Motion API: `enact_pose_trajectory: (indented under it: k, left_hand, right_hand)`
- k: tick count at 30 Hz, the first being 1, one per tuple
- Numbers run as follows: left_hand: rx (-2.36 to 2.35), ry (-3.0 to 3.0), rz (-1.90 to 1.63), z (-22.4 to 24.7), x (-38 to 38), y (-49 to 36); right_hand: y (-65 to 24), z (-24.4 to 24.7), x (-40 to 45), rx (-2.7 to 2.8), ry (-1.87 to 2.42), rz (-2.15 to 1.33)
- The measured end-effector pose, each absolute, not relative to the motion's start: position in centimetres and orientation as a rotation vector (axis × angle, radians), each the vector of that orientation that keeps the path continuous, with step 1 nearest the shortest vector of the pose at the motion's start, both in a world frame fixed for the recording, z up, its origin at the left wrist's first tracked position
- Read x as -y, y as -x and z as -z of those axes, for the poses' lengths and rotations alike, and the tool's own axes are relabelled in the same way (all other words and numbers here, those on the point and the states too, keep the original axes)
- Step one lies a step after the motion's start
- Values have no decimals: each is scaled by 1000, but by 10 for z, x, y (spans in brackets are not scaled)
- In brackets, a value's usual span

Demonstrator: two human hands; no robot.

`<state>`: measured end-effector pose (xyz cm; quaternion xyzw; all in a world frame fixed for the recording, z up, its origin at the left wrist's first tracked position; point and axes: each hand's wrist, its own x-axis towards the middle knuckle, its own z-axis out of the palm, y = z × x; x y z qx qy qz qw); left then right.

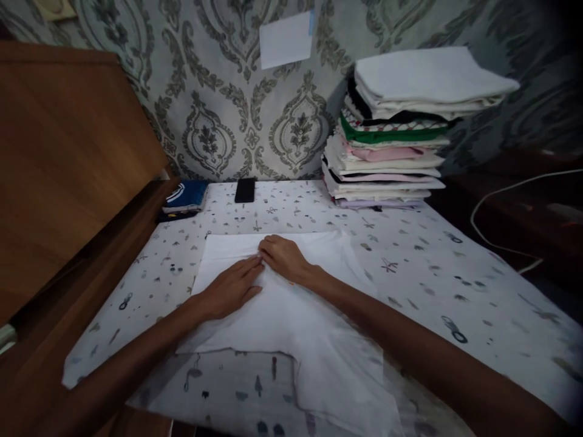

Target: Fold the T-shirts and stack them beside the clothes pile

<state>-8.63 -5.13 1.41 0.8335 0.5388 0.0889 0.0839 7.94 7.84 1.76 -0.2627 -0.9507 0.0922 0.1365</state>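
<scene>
A white garment (273, 309), which looks like a T-shirt, lies partly folded over the patterned bedding, one part hanging toward the near right. My left hand (232, 286) rests flat on it, palm down, with the thumb apart from the fingers. Just beyond, my right hand (285, 256) has its fingers curled onto the cloth near the garment's middle and seems to pinch it. The fingertips of both hands nearly touch. What lies beneath the right hand's fingers is hidden. Some blur softens the garment's right side.
A tall stack of folded clothes (387, 145) stands at the back right. Against the wall lie a black phone (245, 190) and folded blue clothes (187, 197). A wooden panel (77, 164) rises on the left. A white cable (483, 206) hangs at right.
</scene>
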Motion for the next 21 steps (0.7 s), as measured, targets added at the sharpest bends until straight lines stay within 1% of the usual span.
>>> enact_pose_trajectory:
  k: [4, 9, 12, 17, 21]
  left_hand:
    - [-1585, -2539, -211, -9, 30, 77]
    - [-1704, -2417, -119, -16, 7, 75]
    - [-1854, -2243, -73, -18, 5, 83]
    - [-1991, -2200, -155, -12, 11, 102]
    - [-2055, -2156, -164, -10, 18, 113]
  right_hand:
    - [-81, -3, -84, 2470, 754, -511]
    - [-84, -5, -85, 2379, 718, -641]
    - [-99, -8, -91, 2434, 744, -519]
    - [-146, 5, -116, 2469, 1005, -167]
    - [-177, 18, -127, 2468, 1093, -37]
